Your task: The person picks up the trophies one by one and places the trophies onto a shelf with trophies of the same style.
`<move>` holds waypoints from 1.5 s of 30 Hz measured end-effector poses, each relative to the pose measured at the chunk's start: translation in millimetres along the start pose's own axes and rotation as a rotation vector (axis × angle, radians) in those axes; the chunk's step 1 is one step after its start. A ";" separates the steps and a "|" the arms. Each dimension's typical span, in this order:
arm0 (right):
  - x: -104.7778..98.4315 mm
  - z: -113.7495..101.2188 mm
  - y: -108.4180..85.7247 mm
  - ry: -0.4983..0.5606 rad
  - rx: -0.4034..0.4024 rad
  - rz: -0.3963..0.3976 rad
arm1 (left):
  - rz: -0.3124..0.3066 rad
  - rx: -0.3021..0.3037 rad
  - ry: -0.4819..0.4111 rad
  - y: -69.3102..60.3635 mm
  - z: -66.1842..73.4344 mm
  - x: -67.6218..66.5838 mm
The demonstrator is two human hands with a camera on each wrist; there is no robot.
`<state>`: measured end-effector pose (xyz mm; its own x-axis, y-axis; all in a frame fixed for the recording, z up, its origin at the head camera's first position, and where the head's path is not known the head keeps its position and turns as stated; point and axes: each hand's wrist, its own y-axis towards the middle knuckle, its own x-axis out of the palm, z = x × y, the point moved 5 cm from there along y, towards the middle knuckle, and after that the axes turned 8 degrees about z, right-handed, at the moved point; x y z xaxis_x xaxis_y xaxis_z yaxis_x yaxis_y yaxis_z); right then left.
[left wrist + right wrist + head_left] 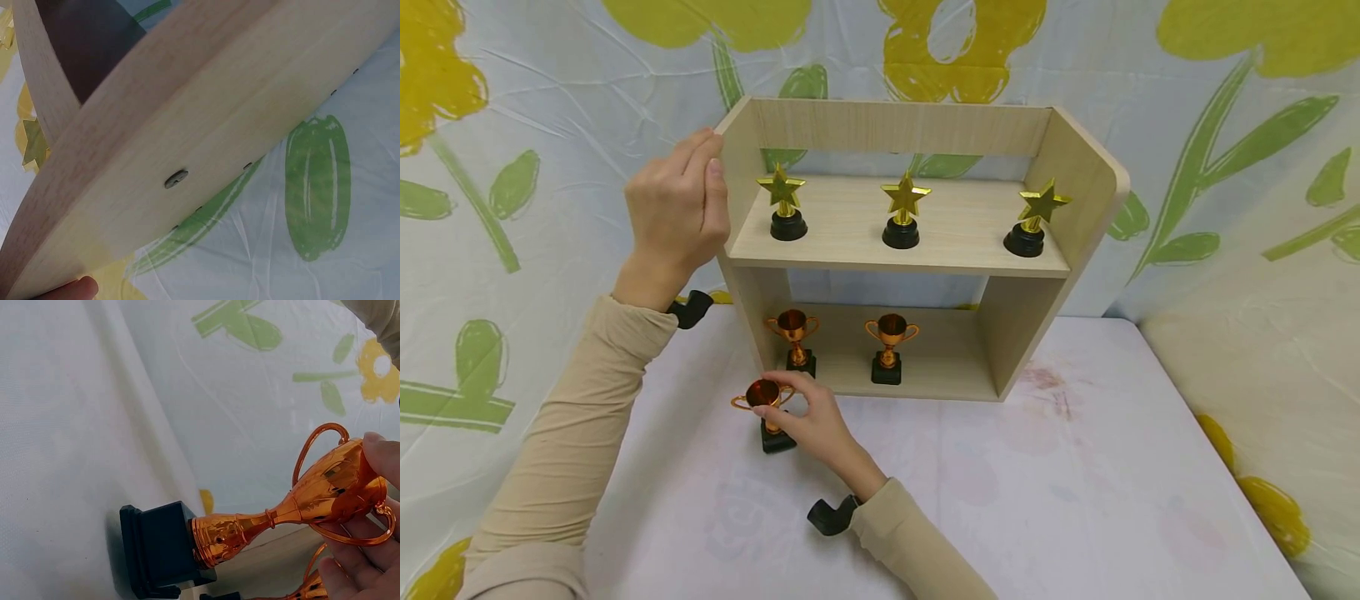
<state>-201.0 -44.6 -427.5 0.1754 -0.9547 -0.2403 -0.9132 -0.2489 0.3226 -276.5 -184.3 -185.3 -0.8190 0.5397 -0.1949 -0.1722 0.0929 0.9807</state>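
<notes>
My right hand [812, 417] pinches an orange-bronze trophy cup [334, 484] by its bowl, thumb on one side and fingers on the other. Its black base [165, 547] is at the white tabletop in front of the shelf; I cannot tell whether it touches. My left hand [677, 200] grips the upper edge of the left side panel [187, 162] of a light wooden shelf [895, 268]; one fingertip [87, 289] shows against it. Two matching trophy cups, one at the left [793, 325] and one mid-shelf [891, 332], stand upright on the lower level.
On the upper level stand three gold star trophies: left [784, 196], middle [904, 204] and right [1033, 212]. A white-covered table [1075, 500] carries the shelf. Behind hangs a cloth [1150, 108] printed with yellow flowers and green leaves.
</notes>
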 end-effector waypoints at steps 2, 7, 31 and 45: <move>-1.0 -1.0 0.1 0.000 -0.001 0.000 | -0.001 0.001 0.001 -0.1 -0.1 0.2; -2.1 1.5 -0.7 0.010 -0.029 0.013 | 0.002 0.002 -0.002 -0.2 0.1 0.2; -19.3 -6.0 -5.0 -0.043 -0.086 0.034 | 0.005 0.004 -0.003 0.1 -1.1 0.5; -33.7 -8.0 -9.3 -0.054 -0.098 0.046 | 0.007 0.000 -0.004 -0.1 -0.3 0.7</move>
<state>-195.4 -11.4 -415.1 0.1116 -0.9561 -0.2711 -0.8790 -0.2222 0.4220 -277.2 -184.1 -185.5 -0.8182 0.5434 -0.1877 -0.1660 0.0892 0.9821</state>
